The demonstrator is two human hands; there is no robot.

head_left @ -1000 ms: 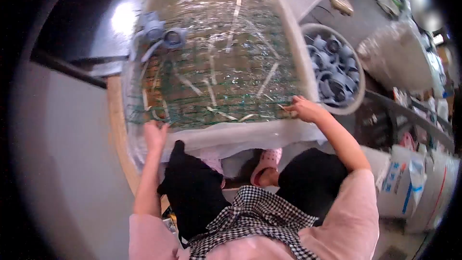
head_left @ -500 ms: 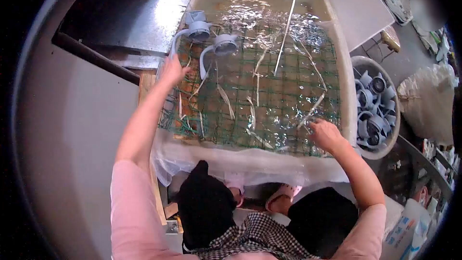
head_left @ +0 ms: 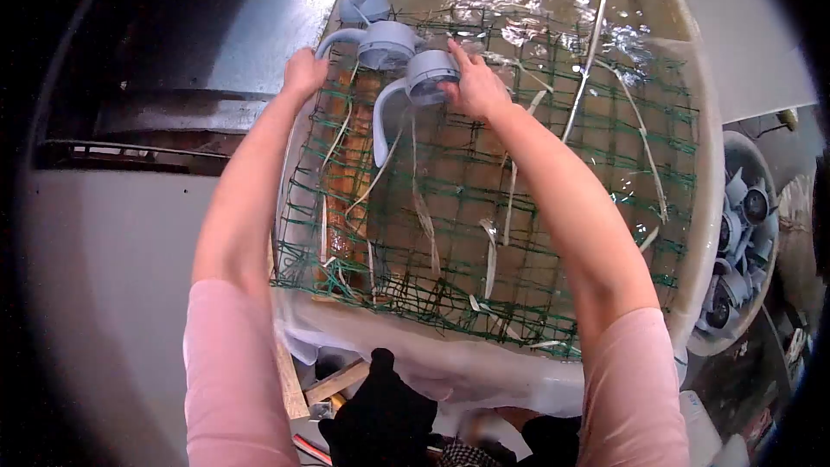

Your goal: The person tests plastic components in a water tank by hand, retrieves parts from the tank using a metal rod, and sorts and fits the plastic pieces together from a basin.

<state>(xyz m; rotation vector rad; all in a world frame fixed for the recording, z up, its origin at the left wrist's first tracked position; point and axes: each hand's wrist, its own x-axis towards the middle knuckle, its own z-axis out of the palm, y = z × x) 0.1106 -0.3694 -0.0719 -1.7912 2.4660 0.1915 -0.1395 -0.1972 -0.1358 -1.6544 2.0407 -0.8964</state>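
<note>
My right hand is closed on the rim of a grey plastic part with a curved handle, thumb and fingers on either side of its ring. My left hand is closed at the curved end of a second grey part, at the tub's left edge. Behind them sits another grey part. Below lies a green mesh net with pale strips tied to it, in a water-filled tub.
A basin of grey parts stands right of the tub. A metal surface is at the upper left. A white board is at the upper right. A long pale rod crosses the net. Wood pieces lie below.
My right hand has moved from the net's near right side up to a grey part and closed on it. My left hand has reached the curved end of another. The view has shifted.
</note>
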